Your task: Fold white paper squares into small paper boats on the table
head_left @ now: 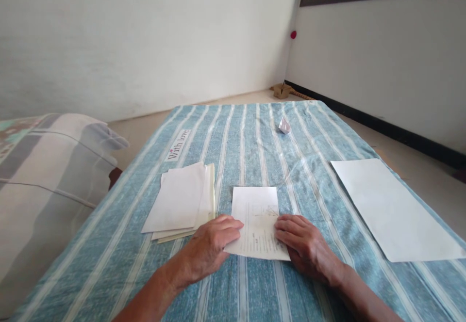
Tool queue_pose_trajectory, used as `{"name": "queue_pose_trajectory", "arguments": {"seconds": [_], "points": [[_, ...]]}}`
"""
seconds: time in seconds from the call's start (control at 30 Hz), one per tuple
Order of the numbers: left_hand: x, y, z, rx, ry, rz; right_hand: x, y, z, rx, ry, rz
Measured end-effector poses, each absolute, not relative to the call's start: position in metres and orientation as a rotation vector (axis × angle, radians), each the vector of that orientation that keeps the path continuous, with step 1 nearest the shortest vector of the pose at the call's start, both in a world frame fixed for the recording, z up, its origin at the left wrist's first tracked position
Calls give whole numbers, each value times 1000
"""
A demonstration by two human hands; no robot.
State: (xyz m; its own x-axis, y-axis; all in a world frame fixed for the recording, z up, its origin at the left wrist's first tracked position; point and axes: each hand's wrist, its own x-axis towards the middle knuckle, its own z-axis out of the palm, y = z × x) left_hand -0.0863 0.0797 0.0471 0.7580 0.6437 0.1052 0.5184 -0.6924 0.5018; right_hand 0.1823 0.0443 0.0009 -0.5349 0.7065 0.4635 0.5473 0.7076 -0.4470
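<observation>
printed paper held flat beside a loose stack

the paper (257, 208) lies just right of the stack of papers (174, 198), a hand at each side edge. if the hands pressed or pulled unevenly, it could skew or wrinkle, and the rumpled cloth (313, 191) might add to that. the left hand (217, 237) is close by the stack's near right corner, so a stray sweep could nudge those uneven sheets. the right hand (304, 244), farther right of the stack, might bend its edge by pushing inward.

fingers rest over both edges; whether the thumbs pinch underneath cannot be told.

the paper is white and thin, with print too small to read, a little drawing by its right edge, a blank far end and a slightly bowed near edge.
</observation>
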Motion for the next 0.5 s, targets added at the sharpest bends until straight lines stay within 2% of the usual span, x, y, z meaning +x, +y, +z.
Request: {"name": "queue_pose_trajectory", "arguments": {"seconds": [0.17,0.4,0.5], "points": [[-86,90,44,2243,1001,429,183,55,13,-1026,-2248,560],[-74,121,43,1542,1359,396,165,93,32,-1593,-1707,1255],[-67,129,41,1420,1461,430,158,104,31,-1731,-1626,1232]]}}
